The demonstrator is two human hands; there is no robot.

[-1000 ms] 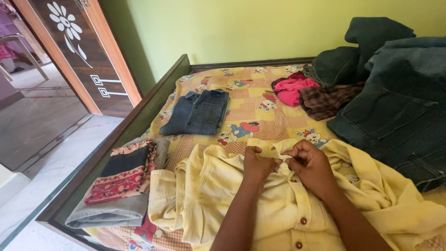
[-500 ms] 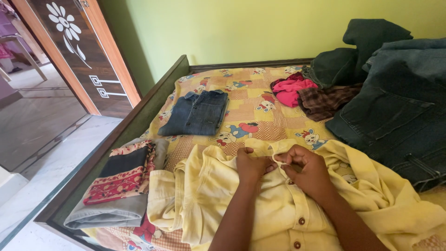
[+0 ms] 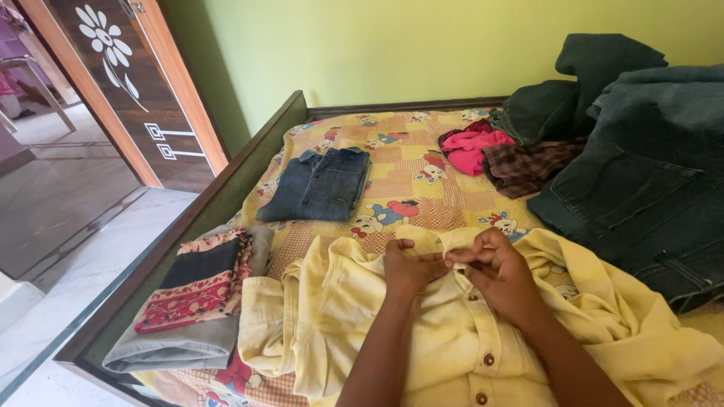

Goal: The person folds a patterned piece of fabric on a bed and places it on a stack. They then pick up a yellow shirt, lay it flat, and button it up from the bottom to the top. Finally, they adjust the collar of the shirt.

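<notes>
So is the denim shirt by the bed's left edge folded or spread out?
Folded: the denim shirt lies as a neat compact rectangle on the patterned bedsheet, sleeves tucked away.

yellow shirt [image 3: 452, 347] cut off below, jeans [image 3: 648, 173] cropped right

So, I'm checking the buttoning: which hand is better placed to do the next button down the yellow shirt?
Probably the right hand: it lies nearer the brown buttons on the yellow shirt; the left hand sits further aside.

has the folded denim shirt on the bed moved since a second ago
No. The denim shirt lies at the same spot on the cartoon bedsheet, beside the bed frame, as before.
</notes>
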